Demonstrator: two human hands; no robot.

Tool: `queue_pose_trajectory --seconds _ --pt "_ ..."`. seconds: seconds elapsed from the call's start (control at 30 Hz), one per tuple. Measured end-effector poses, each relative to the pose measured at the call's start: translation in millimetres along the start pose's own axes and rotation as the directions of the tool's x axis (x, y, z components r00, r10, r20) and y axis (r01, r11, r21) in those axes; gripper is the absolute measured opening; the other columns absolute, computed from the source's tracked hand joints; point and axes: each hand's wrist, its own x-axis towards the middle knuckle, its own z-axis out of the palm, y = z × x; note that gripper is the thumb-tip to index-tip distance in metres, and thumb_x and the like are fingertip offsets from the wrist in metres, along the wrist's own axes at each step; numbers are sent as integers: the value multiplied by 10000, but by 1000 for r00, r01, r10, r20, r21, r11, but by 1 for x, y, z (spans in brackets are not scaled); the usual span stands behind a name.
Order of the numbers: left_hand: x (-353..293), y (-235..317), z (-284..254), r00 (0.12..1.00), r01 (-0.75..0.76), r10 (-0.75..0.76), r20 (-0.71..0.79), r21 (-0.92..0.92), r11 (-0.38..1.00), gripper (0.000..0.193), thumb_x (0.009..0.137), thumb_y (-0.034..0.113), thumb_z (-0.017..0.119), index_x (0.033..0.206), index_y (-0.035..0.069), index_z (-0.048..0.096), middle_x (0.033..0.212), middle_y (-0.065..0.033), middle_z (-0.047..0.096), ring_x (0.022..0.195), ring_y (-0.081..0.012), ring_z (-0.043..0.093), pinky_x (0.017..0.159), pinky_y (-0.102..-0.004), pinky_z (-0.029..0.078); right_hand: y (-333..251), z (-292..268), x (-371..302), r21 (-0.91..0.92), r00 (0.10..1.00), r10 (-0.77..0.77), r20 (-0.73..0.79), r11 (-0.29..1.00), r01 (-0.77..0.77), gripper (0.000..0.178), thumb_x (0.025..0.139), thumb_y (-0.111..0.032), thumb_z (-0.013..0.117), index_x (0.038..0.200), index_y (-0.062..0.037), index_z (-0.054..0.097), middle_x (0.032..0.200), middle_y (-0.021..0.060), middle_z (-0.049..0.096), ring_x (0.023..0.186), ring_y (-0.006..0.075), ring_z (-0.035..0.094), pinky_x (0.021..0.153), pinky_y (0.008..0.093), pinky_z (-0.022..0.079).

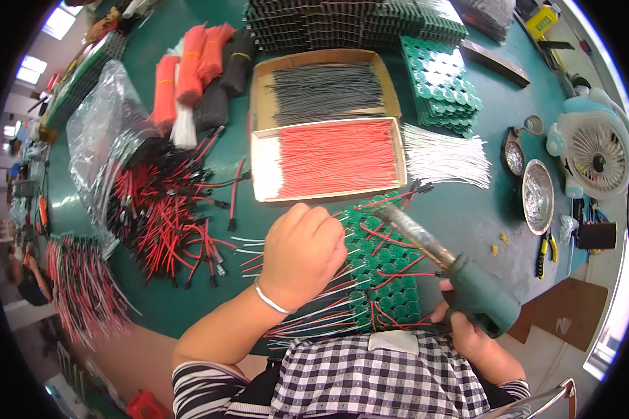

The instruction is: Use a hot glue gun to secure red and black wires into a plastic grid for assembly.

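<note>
My left hand point(302, 253) is curled into a loose fist and rests on a green battery pack point(388, 269) that carries red and white wires; whether its fingers pinch a wire is hidden. My right hand point(468, 328) grips the green handle of a soldering iron point(461, 276). The iron's metal tip point(384, 209) points up-left over the far edge of the pack, just right of my left hand.
Behind the pack stand a cardboard tray of red wires point(328, 159) and one of black wires point(325, 89). A pile of red-black connector leads point(168, 209) lies left, loose white wires point(444, 155) right. Green holder stacks point(442, 84), metal dishes point(537, 195) and a small fan point(594, 155) sit at right.
</note>
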Motion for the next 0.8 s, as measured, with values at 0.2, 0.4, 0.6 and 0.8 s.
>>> queue_pose_trajectory --seconds 0.2,0.4,0.6,0.8 --pt "0 0 -3 1000 -12 11 10 84 996 142 665 68 679 739 99 561 761 -47 536 746 -254 537 637 -372 442 -7 14 -5 187 993 -34 -115 981 55 433 906 -137 484 1280 79 457 993 138 635 659 174 615 643 292 520" --pt "6 -9 -38 994 81 -86 71 70 994 93 763 164 695 780 110 620 774 -62 592 778 -293 572 712 -423 443 10 15 -9 140 971 -104 -216 981 136 448 936 -231 506 1261 76 486 719 105 625 631 147 585 619 253 466" --pt "10 -95 -81 944 330 -316 -94 278 902 117 754 118 727 836 77 653 819 -62 627 806 -267 582 736 -403 446 8 19 -4 174 954 -109 -278 971 162 474 936 -254 527 1272 76 474 716 100 627 620 146 583 613 261 472" --pt "7 -100 -84 996 88 -91 -4 307 948 133 766 56 716 877 74 645 873 -85 601 808 -292 597 720 -390 483 5 20 -3 197 955 -88 -283 969 147 477 927 -242 543 1269 83 476 841 122 644 629 147 595 587 262 475"
